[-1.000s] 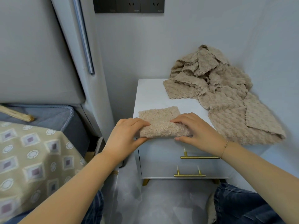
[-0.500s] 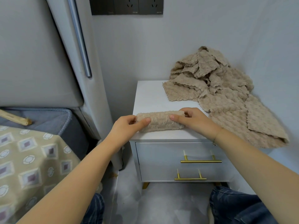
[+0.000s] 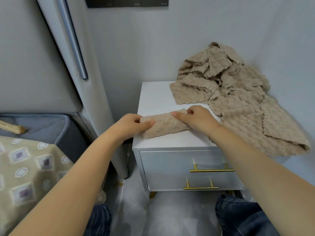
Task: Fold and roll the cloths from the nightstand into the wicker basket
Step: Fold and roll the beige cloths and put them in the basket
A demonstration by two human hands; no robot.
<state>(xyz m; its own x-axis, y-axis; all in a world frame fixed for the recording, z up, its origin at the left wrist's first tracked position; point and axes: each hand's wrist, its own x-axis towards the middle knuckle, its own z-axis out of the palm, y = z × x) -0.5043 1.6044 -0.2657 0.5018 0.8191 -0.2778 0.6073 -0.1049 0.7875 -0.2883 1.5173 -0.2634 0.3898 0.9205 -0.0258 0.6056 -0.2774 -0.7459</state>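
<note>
Both hands clamp a fuzzy beige roll (image 3: 164,124) on the nightstand (image 3: 153,97), left hand (image 3: 131,125) and right hand (image 3: 192,117) at its ends, loose cloths (image 3: 238,99) heaped behind.

no readable text anywhere — marks on the dark wall socket panel (image 3: 127,2) are too blurred.

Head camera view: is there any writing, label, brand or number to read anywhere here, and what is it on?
No text can be read.
Dark wall socket panel: faint pale marks along its lower edge, too small and blurred to read.
Rolled beige fleece cloth, pile of beige cloths, white two-drawer nightstand, patterned beige bedspread: no writing shows.
</note>
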